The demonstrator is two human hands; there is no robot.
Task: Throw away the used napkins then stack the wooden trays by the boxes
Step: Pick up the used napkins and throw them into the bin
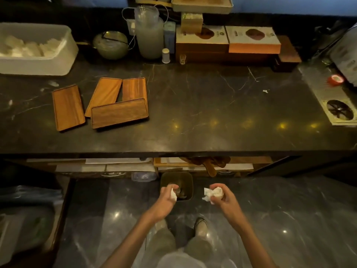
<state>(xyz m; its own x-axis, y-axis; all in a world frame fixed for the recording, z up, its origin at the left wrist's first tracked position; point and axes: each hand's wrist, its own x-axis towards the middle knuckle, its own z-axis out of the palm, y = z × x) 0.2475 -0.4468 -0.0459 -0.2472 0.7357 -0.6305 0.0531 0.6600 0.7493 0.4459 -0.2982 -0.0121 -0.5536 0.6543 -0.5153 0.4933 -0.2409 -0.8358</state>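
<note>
My left hand [167,198] grips a crumpled white napkin [173,195] at the near left rim of a small dark bin [188,180] on the floor under the counter. My right hand [225,198] holds a bigger wad of white napkins [212,194] just right of the bin. Several wooden trays lie scattered on the dark counter at left: one alone [67,107], two angled side by side [105,93] [135,88], and a darker one [119,113] lying partly across them. Flat boxes [228,37] stand stacked at the back of the counter.
A white tub [58,60] of folded cloths sits at the back left. A pitcher [149,35], a bowl [111,44] and small bottles stand beside the boxes. A metal drain grille [332,97] is at right. Shelves with paper run under the counter edge.
</note>
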